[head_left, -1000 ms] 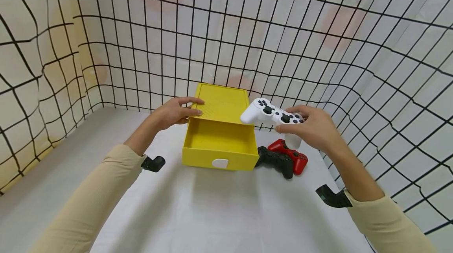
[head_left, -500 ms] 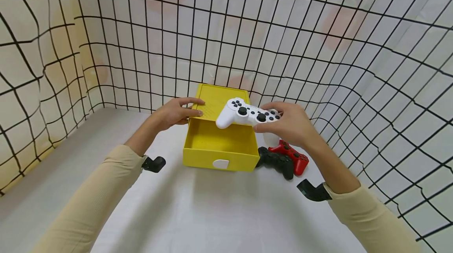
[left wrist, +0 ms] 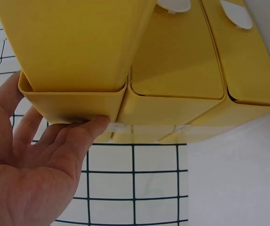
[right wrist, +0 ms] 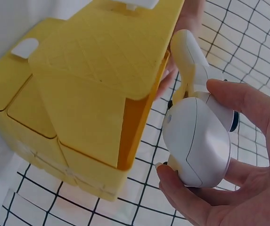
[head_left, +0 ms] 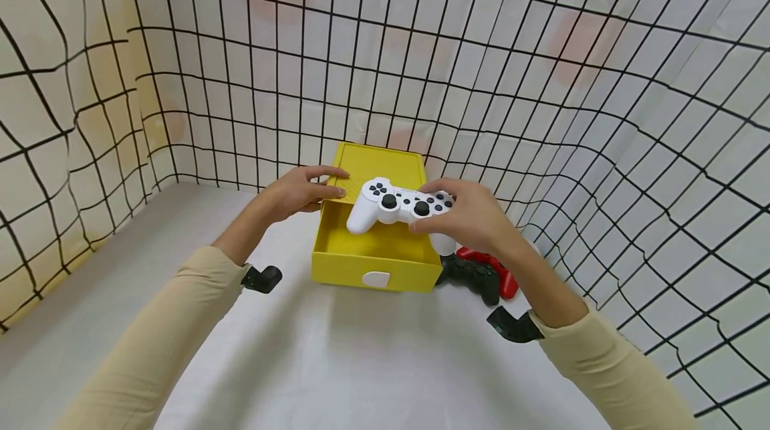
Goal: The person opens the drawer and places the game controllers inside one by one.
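In the head view my right hand (head_left: 469, 212) grips a white game controller (head_left: 388, 206) by one end, thumb and fingers pinching its body. The controller hangs above the pulled-out top drawer (head_left: 375, 266) of a yellow drawer cabinet (head_left: 381, 161). In the right wrist view the controller (right wrist: 198, 141) is apart from the drawer. My left hand (head_left: 295, 190) rests at the cabinet's top left edge, with extended fingers lying on top. In the left wrist view its other fingers touch the cabinet's side beside two closed lower drawers (left wrist: 177, 52).
A black controller (head_left: 472, 277) and a red controller (head_left: 508, 283) lie on the white table (head_left: 361, 363), right of the cabinet. The red one is partly hidden by my right arm. Black grid netting (head_left: 385, 49) stands behind and on both sides.
My right hand has carried the white controller left and slightly down, from right of the cabinet to over the pulled-out drawer. My left hand stays in place.
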Action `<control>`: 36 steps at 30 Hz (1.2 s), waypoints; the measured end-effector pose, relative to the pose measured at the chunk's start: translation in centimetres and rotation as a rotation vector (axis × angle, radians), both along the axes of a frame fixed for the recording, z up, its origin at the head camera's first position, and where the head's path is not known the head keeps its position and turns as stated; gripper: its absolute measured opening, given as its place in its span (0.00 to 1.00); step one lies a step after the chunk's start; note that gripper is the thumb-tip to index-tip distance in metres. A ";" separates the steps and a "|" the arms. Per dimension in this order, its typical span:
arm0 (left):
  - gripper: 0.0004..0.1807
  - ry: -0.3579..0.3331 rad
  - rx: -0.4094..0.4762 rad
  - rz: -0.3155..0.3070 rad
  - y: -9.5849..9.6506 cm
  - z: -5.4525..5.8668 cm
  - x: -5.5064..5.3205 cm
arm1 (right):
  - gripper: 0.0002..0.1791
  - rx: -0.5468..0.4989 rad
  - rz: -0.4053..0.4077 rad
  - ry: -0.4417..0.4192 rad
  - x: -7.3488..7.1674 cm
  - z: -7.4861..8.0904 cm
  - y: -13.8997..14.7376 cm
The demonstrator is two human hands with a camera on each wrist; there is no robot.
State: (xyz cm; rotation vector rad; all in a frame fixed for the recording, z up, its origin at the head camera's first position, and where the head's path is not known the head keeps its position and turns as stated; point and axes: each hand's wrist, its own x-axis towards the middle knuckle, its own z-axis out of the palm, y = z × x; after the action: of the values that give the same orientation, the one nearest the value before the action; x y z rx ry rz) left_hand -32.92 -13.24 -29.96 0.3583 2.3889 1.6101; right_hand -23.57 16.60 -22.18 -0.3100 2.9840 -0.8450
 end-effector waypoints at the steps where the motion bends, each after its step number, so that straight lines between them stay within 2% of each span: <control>1: 0.27 0.000 0.002 -0.001 0.0 0.0 0.0 | 0.34 0.007 0.007 0.002 0.0 0.0 -0.1; 10: 0.27 -0.013 0.007 -0.001 0.0 0.0 0.0 | 0.36 0.067 0.028 -0.020 -0.2 -0.4 -1.2; 16: 0.27 -0.039 0.030 -0.009 0.0 0.0 -0.1 | 0.35 0.060 0.042 -0.033 -0.2 -0.4 -1.8; 25: 0.27 -0.039 0.023 0.002 0.1 0.1 0.0 | 0.34 0.078 0.070 -0.052 -0.2 -0.7 -2.4; 36: 0.27 -0.047 0.035 0.001 0.0 -0.1 -0.2 | 0.33 0.093 0.126 -0.017 -0.5 -1.6 -2.7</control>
State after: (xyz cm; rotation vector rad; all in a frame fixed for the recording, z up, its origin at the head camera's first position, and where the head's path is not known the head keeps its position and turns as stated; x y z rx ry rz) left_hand -33.16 -13.19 -30.02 0.3225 2.3287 1.6442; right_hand -24.11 13.92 -23.76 -0.4794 2.9390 -0.6918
